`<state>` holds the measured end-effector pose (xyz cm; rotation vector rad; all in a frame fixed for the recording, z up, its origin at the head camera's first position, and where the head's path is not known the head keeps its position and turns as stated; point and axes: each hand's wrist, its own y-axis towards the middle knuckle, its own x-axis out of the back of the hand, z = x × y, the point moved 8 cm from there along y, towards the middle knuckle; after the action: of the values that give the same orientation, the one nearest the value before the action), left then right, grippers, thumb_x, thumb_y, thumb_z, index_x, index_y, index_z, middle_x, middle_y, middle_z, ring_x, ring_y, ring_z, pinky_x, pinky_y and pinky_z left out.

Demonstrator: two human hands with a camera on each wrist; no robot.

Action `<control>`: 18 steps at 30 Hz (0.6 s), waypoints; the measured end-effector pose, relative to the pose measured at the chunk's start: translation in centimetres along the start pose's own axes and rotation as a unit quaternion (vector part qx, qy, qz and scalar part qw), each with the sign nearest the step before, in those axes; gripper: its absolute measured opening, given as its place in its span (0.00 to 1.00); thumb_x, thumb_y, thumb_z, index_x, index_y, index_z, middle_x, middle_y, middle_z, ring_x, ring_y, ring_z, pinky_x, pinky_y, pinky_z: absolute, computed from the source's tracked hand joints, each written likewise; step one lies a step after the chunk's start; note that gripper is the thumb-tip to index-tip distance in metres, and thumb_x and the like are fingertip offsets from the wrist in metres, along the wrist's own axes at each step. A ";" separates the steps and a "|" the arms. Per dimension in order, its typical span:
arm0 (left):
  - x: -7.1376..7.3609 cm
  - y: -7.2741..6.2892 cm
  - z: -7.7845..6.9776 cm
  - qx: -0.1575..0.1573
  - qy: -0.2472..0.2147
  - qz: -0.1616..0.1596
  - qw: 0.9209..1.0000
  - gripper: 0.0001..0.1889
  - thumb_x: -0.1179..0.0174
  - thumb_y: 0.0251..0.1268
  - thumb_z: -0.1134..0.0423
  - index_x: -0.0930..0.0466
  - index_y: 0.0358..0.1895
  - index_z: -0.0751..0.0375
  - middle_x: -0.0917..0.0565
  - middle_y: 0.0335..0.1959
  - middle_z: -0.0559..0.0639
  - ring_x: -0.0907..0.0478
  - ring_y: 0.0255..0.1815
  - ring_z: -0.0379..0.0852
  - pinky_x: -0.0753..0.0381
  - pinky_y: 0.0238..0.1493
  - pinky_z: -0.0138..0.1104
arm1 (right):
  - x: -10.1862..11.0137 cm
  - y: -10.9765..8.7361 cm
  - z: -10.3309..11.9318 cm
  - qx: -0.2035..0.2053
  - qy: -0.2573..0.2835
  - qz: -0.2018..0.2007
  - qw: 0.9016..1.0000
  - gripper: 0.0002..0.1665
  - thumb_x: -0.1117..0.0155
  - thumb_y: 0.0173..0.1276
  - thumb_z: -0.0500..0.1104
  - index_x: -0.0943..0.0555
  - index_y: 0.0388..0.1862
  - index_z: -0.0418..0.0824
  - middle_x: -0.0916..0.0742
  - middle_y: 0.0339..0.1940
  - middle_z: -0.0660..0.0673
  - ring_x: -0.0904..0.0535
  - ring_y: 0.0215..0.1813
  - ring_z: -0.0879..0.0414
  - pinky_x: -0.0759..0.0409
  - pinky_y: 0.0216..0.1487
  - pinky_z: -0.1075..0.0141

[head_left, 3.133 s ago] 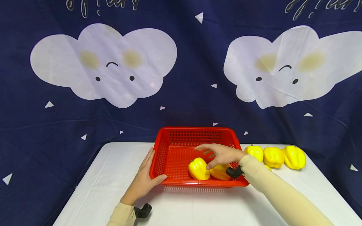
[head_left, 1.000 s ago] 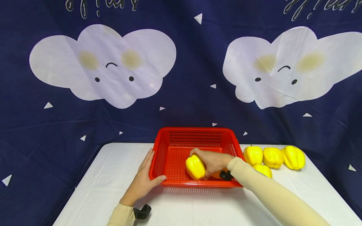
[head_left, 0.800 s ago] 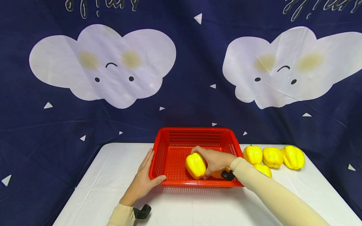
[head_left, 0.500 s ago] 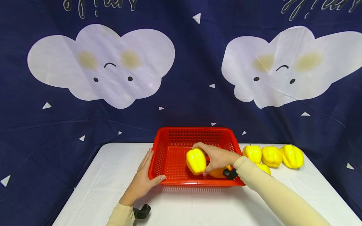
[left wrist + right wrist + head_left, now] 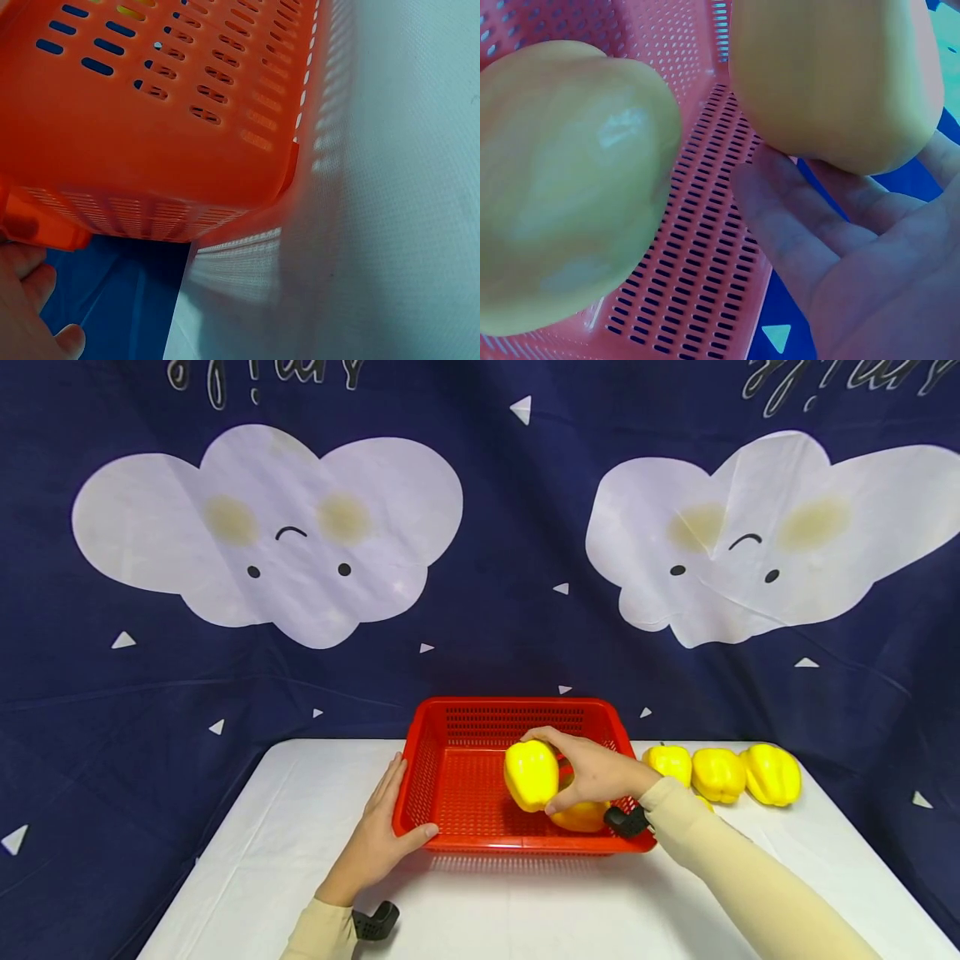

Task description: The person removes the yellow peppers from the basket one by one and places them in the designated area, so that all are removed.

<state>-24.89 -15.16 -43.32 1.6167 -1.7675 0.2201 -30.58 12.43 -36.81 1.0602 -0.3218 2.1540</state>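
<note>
My right hand [image 5: 600,770] grips a yellow bell pepper [image 5: 532,776], thumb on the near side and fingers over the far side, raised above the floor of the red basket [image 5: 472,793]. A second yellow bell pepper [image 5: 581,817] lies in the basket under that hand, partly hidden by it. The right wrist view shows the held bell pepper [image 5: 836,82] against the fingers and the lying one [image 5: 570,187] at the left. With fingers straight, my left hand [image 5: 378,843] rests against the basket's left side, thumb on the near rim.
On the white table [image 5: 480,910], right of the basket, several yellow bell peppers [image 5: 718,775] sit in a cluster, one partly hidden by the right sleeve [image 5: 742,868]. A dark blue cloth [image 5: 525,660] with printed clouds hangs behind the table.
The right hand came down empty, took hold of a bell pepper in the basket, then lifted it and shifted slightly right. The left hand has stayed at the basket's side.
</note>
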 end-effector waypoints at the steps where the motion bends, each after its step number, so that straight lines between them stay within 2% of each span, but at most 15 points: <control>1: 0.0 0.0 0.0 0.000 -0.001 0.000 1.000 0.55 0.28 0.58 0.48 0.55 0.82 0.61 0.57 0.83 0.49 0.56 0.81 0.57 0.49 0.73 0.63 | 0.1 -0.2 0.0 -0.001 0.000 -0.003 1.000 0.53 0.17 0.46 0.46 0.36 0.69 0.55 0.21 0.57 0.58 0.25 0.57 0.57 0.21 0.58 0.52; 6: -0.1 0.0 0.1 0.001 -0.001 0.000 1.000 0.55 0.28 0.58 0.49 0.55 0.82 0.61 0.57 0.83 0.48 0.56 0.82 0.57 0.49 0.73 0.63 | 0.6 -0.8 -0.1 0.001 -0.013 -0.019 1.000 0.54 0.18 0.47 0.50 0.36 0.71 0.55 0.22 0.59 0.59 0.25 0.58 0.57 0.23 0.59 0.52; 10: -0.2 0.0 0.1 0.001 0.000 0.001 1.000 0.55 0.28 0.58 0.49 0.55 0.82 0.60 0.57 0.83 0.48 0.56 0.82 0.56 0.49 0.74 0.62 | 1.0 -1.6 -0.3 -0.015 -0.023 -0.037 0.999 0.55 0.17 0.47 0.53 0.36 0.72 0.55 0.23 0.62 0.58 0.26 0.59 0.57 0.24 0.60 0.50; 18: -0.1 0.0 0.1 0.004 -0.003 0.000 1.000 0.55 0.28 0.58 0.48 0.54 0.82 0.61 0.57 0.83 0.48 0.56 0.82 0.56 0.49 0.74 0.63 | 1.7 -3.3 -0.7 -0.044 -0.002 -0.069 0.997 0.58 0.15 0.46 0.49 0.37 0.74 0.51 0.23 0.63 0.53 0.24 0.58 0.54 0.20 0.58 0.52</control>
<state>-24.95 -15.14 -43.47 1.6240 -1.7724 0.2229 -29.41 15.96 -36.25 1.0073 -0.3332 1.9978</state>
